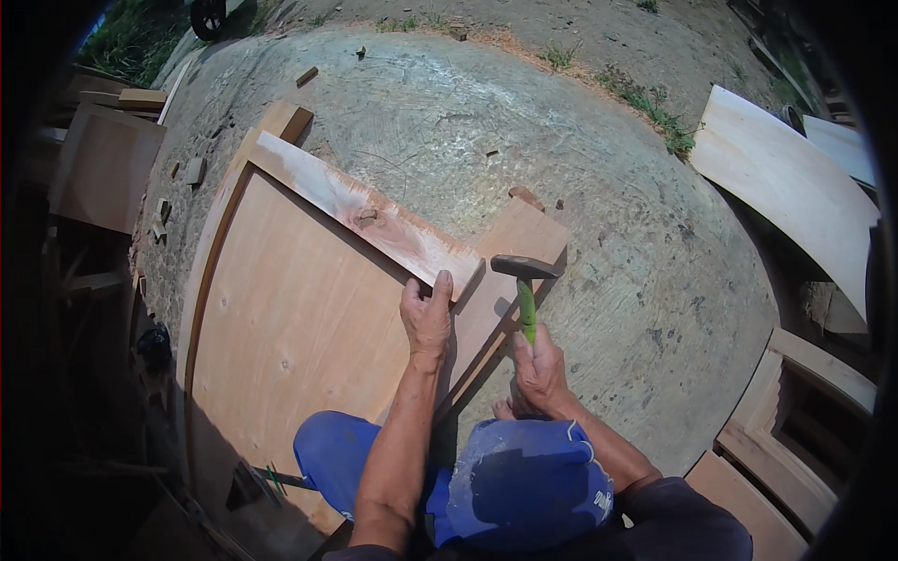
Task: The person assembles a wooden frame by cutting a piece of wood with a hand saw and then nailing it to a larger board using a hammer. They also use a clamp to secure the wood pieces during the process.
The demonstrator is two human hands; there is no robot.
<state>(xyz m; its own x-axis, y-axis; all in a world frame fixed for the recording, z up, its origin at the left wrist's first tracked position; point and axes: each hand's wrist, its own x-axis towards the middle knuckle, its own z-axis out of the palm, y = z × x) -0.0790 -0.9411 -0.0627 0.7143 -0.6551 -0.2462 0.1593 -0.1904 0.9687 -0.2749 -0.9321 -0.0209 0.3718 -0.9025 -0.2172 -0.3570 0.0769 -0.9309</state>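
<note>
A large pale plywood panel [299,318] fills the left centre of the frame. Across its top a light wooden plank [369,213] is laid, long axis running from upper left down to centre. Its lower end is pinned by the left hand [427,316], fingers flat, thumb raised. Just right (and nearer the camera) the right hand [538,369] is closed around a green-handled hammer [525,285], head poised beside the plank end.

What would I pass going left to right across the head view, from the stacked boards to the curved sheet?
Stacked boards → large plywood panel → left hand on the plank → hammer in the right hand → bare concrete floor → curved plywood sheet.
</note>
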